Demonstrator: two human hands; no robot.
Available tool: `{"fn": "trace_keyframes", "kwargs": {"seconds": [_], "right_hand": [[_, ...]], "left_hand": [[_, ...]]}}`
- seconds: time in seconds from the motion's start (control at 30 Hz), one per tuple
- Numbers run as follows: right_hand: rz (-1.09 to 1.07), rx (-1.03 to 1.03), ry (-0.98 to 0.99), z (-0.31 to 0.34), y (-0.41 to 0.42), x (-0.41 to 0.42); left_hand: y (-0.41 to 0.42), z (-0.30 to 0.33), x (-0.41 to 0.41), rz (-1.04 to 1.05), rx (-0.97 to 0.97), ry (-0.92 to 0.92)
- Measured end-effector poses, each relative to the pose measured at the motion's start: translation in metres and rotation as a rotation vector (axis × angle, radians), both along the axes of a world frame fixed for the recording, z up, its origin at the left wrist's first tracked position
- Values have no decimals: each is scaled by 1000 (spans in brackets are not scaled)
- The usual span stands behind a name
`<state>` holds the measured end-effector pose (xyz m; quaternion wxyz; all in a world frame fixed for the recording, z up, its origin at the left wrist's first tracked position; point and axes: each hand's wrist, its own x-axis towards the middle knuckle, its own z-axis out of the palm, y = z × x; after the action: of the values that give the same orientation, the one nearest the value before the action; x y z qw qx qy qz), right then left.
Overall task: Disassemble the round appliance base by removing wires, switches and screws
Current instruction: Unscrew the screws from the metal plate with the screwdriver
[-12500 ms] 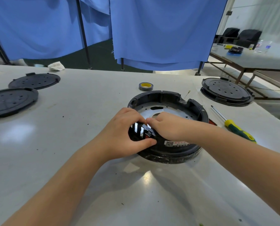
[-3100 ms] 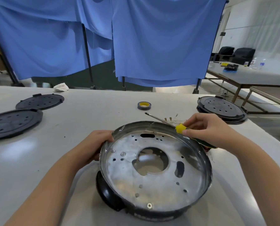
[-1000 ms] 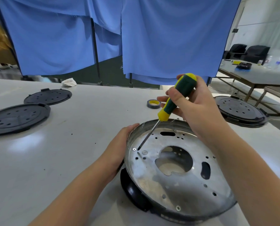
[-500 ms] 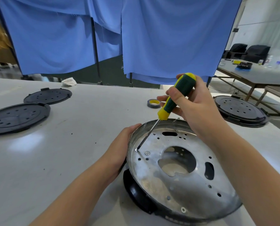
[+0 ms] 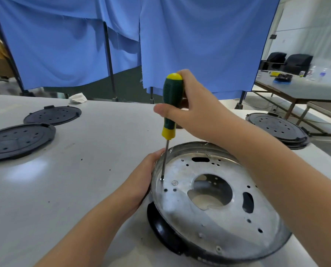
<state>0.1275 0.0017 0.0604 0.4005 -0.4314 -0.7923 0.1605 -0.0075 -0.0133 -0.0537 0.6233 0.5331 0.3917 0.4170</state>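
Pressure straight down the shaft is, by the look of it, what this step wants: the green-and-yellow-handled screwdriver (image 5: 170,108) stands nearly upright at centre frame, its tip seated on a small silver screw (image 5: 162,179) near the left rim of the shiny perforated metal plate (image 5: 214,224). That plate sits inside the round black plastic appliance base (image 5: 162,228), which lies at lower right of the frame on the pale grey surface (image 5: 74,189). Keeping the tool in line with the screw and turning slowly should stop the tip from slipping out of the head. The base needs to be held from rotating. A second screw (image 5: 175,183) sits just beside the first, and another (image 5: 218,248) shows near the plate's lower edge, so more likely remain.

The right hand (image 5: 191,110) is closed around the screwdriver handle, thumb across the front. The left hand (image 5: 141,182) is curved against the base's left rim, steadying it; how its fingertips lie behind the rim is hidden
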Motion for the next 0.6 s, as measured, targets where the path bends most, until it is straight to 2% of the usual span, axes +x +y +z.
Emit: {"fn": "trace_keyframes", "kwargs": {"seconds": [0.1, 0.2, 0.33, 0.4, 0.6], "right_hand": [[-23, 33, -103, 6, 4, 2], [-15, 27, -118, 12, 8, 3], [-12, -23, -145, 20, 14, 3], [6, -27, -176, 23, 18, 3], [102, -157, -227, 37, 19, 1]], "left_hand": [[-3, 4, 3, 13, 61, 32], [-3, 6, 4, 82, 173, 110], [-2, -2, -3, 263, 485, 265], [-3, -6, -8, 283, 601, 318], [-2, -4, -8, 291, 566, 311]]}}
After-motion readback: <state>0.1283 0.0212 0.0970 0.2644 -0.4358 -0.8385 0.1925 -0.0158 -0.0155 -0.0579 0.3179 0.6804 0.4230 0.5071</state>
